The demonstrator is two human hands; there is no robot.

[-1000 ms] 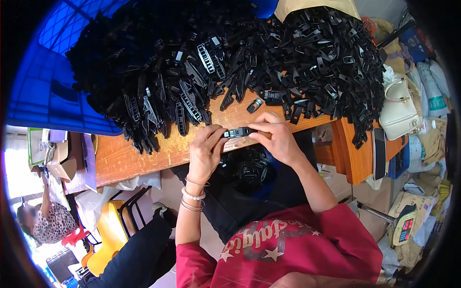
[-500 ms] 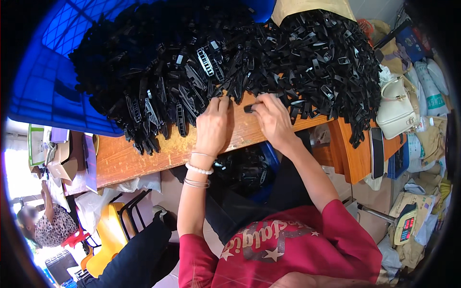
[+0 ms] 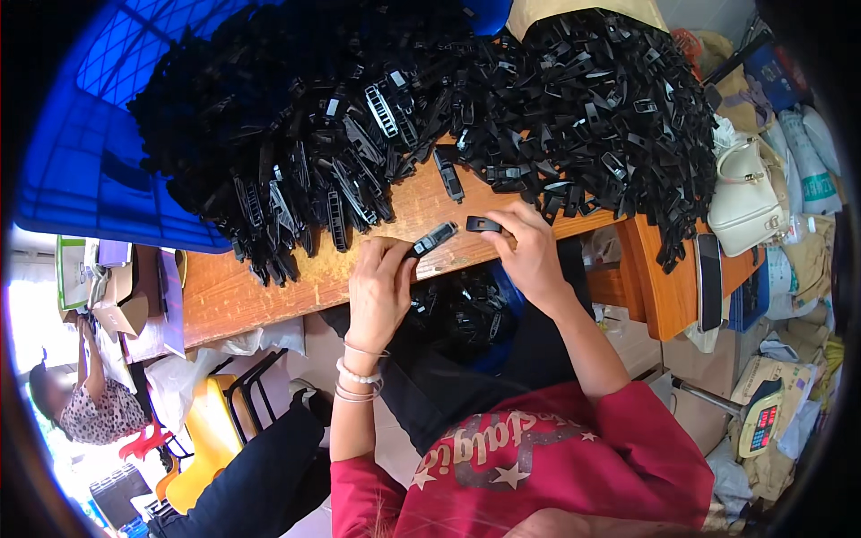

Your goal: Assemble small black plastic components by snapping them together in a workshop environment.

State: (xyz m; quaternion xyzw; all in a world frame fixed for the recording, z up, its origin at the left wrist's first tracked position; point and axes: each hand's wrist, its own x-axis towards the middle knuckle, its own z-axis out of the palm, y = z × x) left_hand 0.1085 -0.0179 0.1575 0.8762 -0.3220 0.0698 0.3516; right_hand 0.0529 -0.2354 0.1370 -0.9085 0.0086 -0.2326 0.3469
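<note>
Both hands drew back from the pile, left hand [image 3: 381, 285] pinching a black clip [image 3: 433, 239], right hand [image 3: 531, 247] another [image 3: 483, 224].

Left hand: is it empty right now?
No, the left hand pinches a black plastic clip between its fingers above the wooden table.

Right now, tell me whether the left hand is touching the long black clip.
Touching. The head view shows the left hand pinching the long black clip at its lower end, above the wooden table.
</note>
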